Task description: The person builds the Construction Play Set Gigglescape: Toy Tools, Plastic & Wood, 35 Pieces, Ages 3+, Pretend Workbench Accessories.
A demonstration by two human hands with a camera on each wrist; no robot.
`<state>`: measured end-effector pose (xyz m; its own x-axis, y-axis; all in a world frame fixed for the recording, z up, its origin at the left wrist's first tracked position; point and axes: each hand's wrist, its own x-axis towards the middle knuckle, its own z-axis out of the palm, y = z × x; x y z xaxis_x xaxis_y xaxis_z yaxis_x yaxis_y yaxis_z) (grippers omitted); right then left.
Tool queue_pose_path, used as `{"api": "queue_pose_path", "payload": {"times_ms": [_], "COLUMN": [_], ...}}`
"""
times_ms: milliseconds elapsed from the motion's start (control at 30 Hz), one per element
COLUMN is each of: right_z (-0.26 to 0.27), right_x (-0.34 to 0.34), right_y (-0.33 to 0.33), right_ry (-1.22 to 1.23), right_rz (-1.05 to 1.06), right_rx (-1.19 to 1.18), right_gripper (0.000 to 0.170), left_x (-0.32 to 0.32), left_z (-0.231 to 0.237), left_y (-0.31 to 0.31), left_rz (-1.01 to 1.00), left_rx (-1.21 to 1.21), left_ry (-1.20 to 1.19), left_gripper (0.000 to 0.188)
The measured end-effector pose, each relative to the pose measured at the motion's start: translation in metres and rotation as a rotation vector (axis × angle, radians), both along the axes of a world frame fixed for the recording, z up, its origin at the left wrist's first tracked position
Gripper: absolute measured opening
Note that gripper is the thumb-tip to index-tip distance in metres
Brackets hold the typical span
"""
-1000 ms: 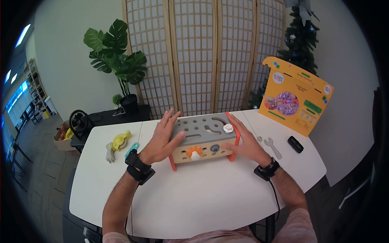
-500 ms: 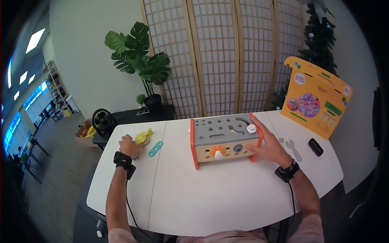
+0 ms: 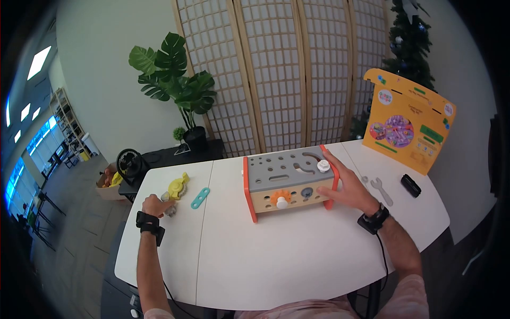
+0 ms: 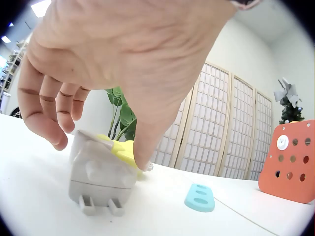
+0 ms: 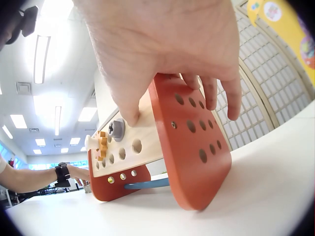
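Note:
A toy workbench (image 3: 287,170) with a grey top, wooden front and red sides stands on the table. My right hand (image 3: 350,186) grips its right end, thumb on the front (image 5: 142,132) and fingers behind the red side panel (image 5: 192,147). White knobs, an orange gear and a grey bolt head (image 5: 116,130) are on it. At the left, my left hand (image 3: 154,206) hovers with parted, bent fingers around a grey piece (image 4: 101,172); its thumb (image 4: 147,147) is by the piece's right edge, contact unclear. A yellow piece (image 3: 178,187) lies just behind. Beside it lies a teal strip (image 3: 200,198).
Right of the workbench lie a grey wrench (image 3: 381,191), a small grey nut (image 3: 364,179) and a black object (image 3: 410,185). An orange-yellow box (image 3: 406,122) stands at the back right. A black fan (image 3: 130,165) is beyond the table's left edge.
My left hand has left the workbench's left end and moved left to the grey piece. My right hand stays at the right end. The head view has shifted.

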<state>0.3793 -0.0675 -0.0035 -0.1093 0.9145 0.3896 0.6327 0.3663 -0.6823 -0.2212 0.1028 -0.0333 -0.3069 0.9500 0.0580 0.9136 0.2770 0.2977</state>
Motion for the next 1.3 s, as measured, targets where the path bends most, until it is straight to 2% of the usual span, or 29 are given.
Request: {"api": "queue_pose_path", "payload": {"times_ms": [100, 233, 300, 400, 433, 533, 667, 767, 833, 900, 967, 1100, 1300], "right_z": [-0.003, -0.003, -0.002, 0.001, 0.001, 0.000, 0.004, 0.002, 0.001, 0.002, 0.000, -0.001, 0.000], "right_x": [0.002, 0.003, 0.002, -0.001, -0.001, -0.001, -0.005, -0.004, -0.003, -0.002, -0.002, -0.002, -0.002], "right_y": [0.001, 0.001, 0.001, -0.001, 0.000, 0.001, -0.001, 0.000, 0.001, 0.001, -0.001, 0.002, 0.000], "right_ry": [-0.012, 0.014, 0.027, 0.002, -0.010, -0.027, -0.018, 0.007, -0.011, -0.006, 0.006, 0.027, 0.046], "right_rz": [0.005, 0.008, 0.009, -0.005, 0.001, 0.004, -0.032, -0.026, -0.026, -0.025, -0.020, -0.006, 0.003], "right_rx": [0.027, 0.008, -0.013, -0.001, -0.009, -0.013, -0.062, -0.065, -0.039, -0.035, -0.049, -0.047, -0.042], "right_gripper": [0.106, 0.106, 0.105, 0.104, 0.104, 0.103, 0.102, 0.102, 0.103, 0.103, 0.103, 0.102, 0.104], "left_x": [-0.012, -0.003, 0.024, 0.080, 0.100, 0.166, 0.224, 0.250, 0.259, 0.261, 0.255, 0.254, 0.253], "left_z": [-0.008, -0.007, 0.002, 0.036, 0.045, 0.082, 0.084, 0.066, 0.057, 0.051, 0.045, 0.045, 0.050], "left_y": [0.008, 0.021, 0.020, 0.008, 0.007, -0.011, 0.002, 0.013, 0.008, 0.014, 0.018, 0.010, 0.007], "left_rz": [-0.030, -0.106, -0.309, -0.581, -0.735, -0.920, -1.119, -1.126, -1.102, -1.096, -1.145, -1.151, -1.124], "left_rx": [-0.035, -0.011, 0.027, 0.078, 0.152, 0.225, 0.235, 0.330, 0.345, 0.372, 0.432, 0.445, 0.360], "left_ry": [-0.085, -0.198, -0.689, -0.876, -0.945, -1.044, -1.010, -0.824, -0.821, -0.843, -0.740, -0.681, -0.677], "left_gripper": [0.051, 0.046, 0.041, 0.037, 0.036, 0.037, 0.037, 0.036, 0.032, 0.033, 0.036, 0.036, 0.039]}}
